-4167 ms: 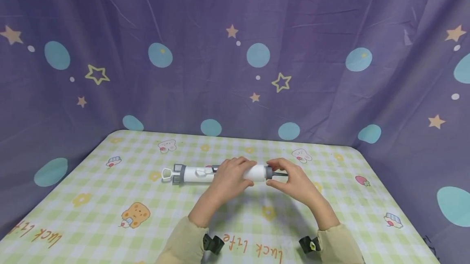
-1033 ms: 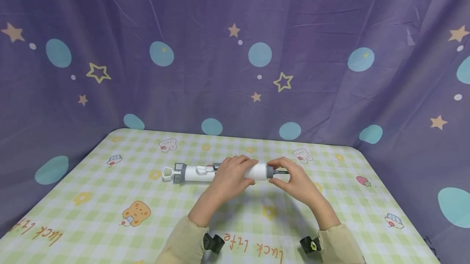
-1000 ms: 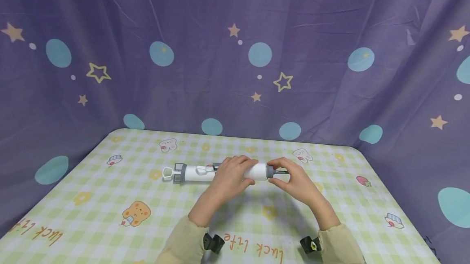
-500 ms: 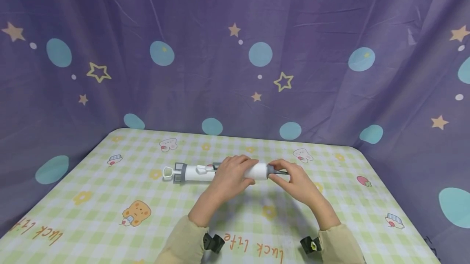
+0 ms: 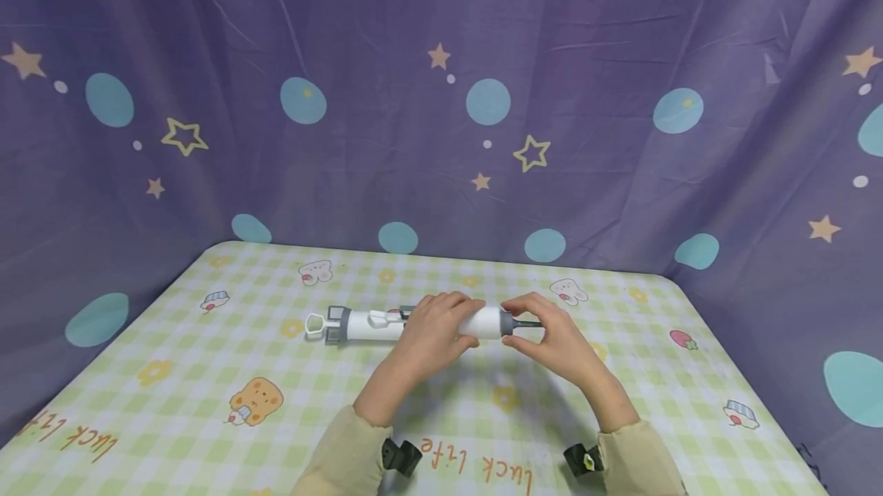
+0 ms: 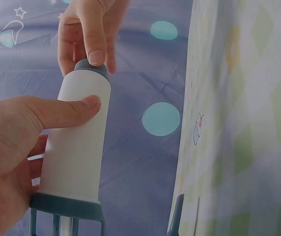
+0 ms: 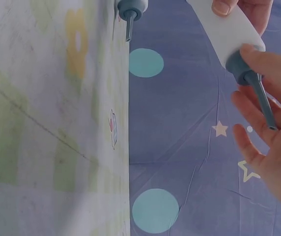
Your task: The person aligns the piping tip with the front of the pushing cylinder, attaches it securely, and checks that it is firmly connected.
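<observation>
My left hand [image 5: 436, 331] grips the barrel [image 6: 76, 142] of a white syringe-like tube, thumb across its side. Its grey finned collar [image 6: 67, 204] and white ring handle [image 5: 382, 319] point left, and a thin grey nozzle [image 7: 262, 101] juts out to the right. On the grey cap [image 7: 239, 66] at the nozzle's base, my right hand [image 5: 552, 335] has its thumb and forefinger; the other fingers stand off, loosely bent. A second, similar tube [image 5: 369, 326] lies behind and below, much of its barrel hidden by my left hand. Its own nozzle [image 7: 129, 24] shows in the right wrist view.
A green-and-white checked cloth [image 5: 207, 373] with printed cartoon animals and lettering covers the table. Behind it hangs a purple curtain [image 5: 386, 174] with stars and teal spots. A small black device [image 5: 402, 458] is worn at each wrist.
My right thumb and forefinger have shifted around the grey cap, the thumb now lower than half a second ago. My left hand and both tubes hold nearly the same place.
</observation>
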